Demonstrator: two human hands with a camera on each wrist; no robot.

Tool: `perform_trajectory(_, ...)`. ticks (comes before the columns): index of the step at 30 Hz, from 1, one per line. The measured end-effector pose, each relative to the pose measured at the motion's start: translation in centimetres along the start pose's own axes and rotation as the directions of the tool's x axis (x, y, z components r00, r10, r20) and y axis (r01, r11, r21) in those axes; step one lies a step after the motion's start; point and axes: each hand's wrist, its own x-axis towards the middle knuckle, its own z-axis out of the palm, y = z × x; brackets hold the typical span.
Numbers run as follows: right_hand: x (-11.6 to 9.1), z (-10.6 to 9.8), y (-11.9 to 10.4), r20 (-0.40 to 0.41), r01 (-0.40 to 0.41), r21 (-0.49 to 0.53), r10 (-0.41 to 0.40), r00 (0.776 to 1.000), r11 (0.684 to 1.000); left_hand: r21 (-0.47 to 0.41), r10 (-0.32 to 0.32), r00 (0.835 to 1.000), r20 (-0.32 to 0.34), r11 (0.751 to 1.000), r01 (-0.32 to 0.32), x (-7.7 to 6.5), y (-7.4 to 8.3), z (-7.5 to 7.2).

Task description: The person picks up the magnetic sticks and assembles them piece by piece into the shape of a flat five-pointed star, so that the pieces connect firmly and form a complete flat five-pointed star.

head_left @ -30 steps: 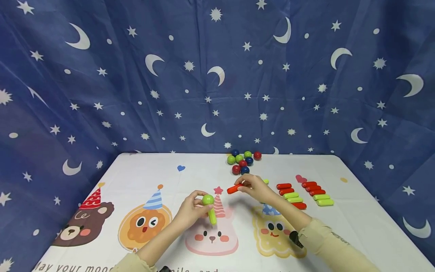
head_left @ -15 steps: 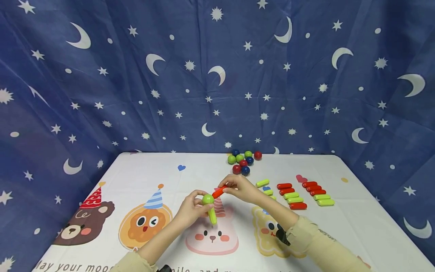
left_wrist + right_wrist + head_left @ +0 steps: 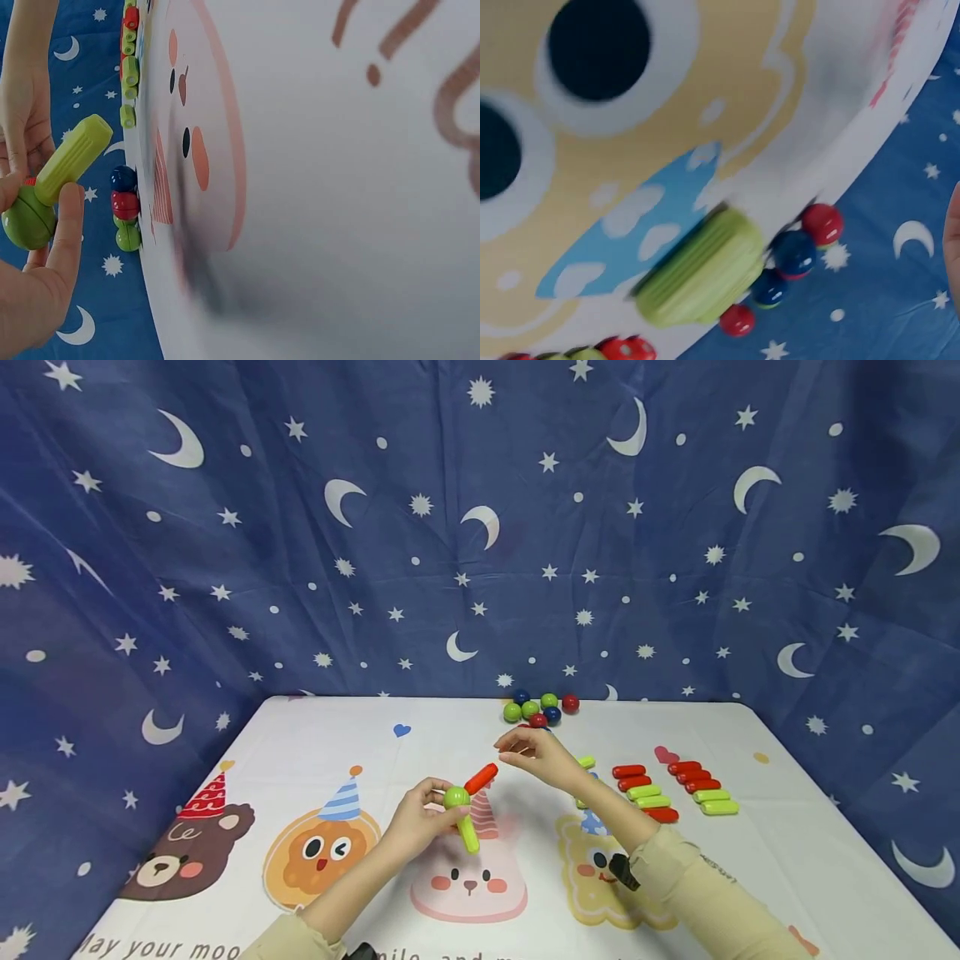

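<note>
My left hand [image 3: 420,822] pinches a green ball [image 3: 456,798] above the table. From the ball a green rod [image 3: 468,835] points toward me, and a red rod [image 3: 481,778] sticks out up and to the right. In the left wrist view, the green ball [image 3: 28,219] sits between thumb and fingers, with the ribbed green rod [image 3: 73,159] joined to it; the red rod is mostly hidden. My right hand [image 3: 543,758] hovers just right of the red rod, apart from it, fingers loose and holding nothing.
Red, green and blue balls [image 3: 530,710] cluster at the table's back edge. Several red and green rods [image 3: 645,792] lie in two columns on the right. Another green rod [image 3: 705,266] lies nearer the right hand, partly behind the forearm in the head view. A starry blue curtain [image 3: 480,568] hangs behind.
My right hand carried the red rod left to the green ball, let go of it there, and drew back up and right. The left hand has stayed nearly still.
</note>
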Motion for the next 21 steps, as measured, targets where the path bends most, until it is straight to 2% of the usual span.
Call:
perform_trajectory(4,0.0,-0.8,0.9,-0.035,-0.044,-0.025,0.043,0.998,0.999,0.002,-0.004,1.0,-0.01,1.0,0.004,-0.2,0.0,-0.1)
perform_trajectory(10,0.4,-1.4,2.2,-0.076,-0.078,-0.171,0.066,0.995,0.982,0.033,-0.025,0.999,-0.022,0.999,0.026,-0.3,-0.3,-0.4)
perform_trajectory(13,1.0,-1.5,2.7,-0.091,-0.109,-0.284,0.086,0.992,0.953,0.044,-0.038,0.999,-0.035,0.998,0.04,-0.4,-0.4,-0.7)
perform_trajectory(16,1.7,-1.6,3.1,-0.104,-0.133,-0.402,0.099,0.99,0.906,0.032,-0.046,0.998,-0.048,0.998,0.047,-0.6,-0.3,-0.9)
perform_trajectory(21,2.7,-1.5,3.7,-0.107,-0.155,-0.514,0.116,0.987,0.844,0.011,-0.051,0.998,-0.047,0.999,0.051,-0.9,-0.3,-1.3)
